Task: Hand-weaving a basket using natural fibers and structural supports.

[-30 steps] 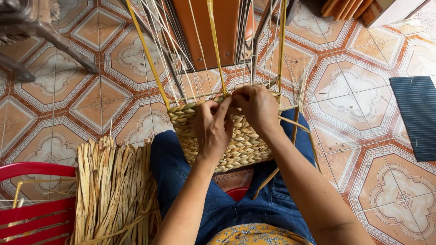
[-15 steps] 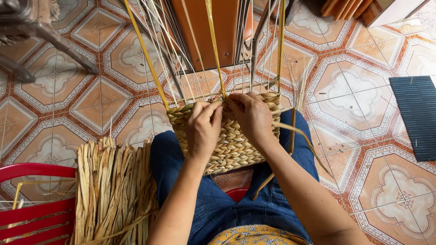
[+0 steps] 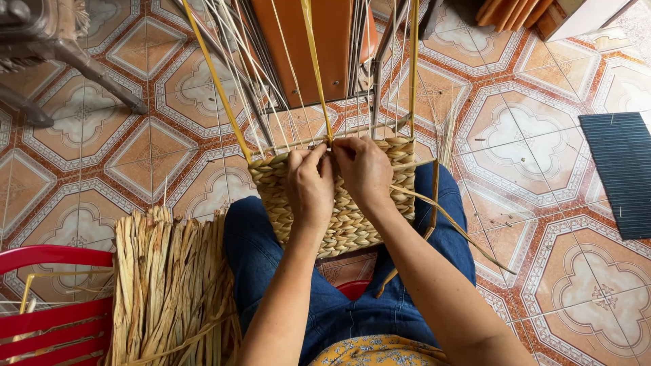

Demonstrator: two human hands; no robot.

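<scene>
Below me, the patterned tile floor in orange and cream fills most of what I see, with a dark ribbed mat lying at the right edge. Next down in size, my legs in blue jeans stretch forward, and a thick bundle of dried straw lies just beside my left thigh, touching a red plastic chair at the lower left. Across my lap rests the woven panel, braided in pale straw, its upper edge running into long upright strands that rise toward an orange board. My left hand sits on the panel's top edge, fingers curled and pinching the weave near one yellow strand. My right hand is right beside it, almost touching, fingers closed on the same strand at the rim. A loose strand trails off right, over my right knee.
</scene>
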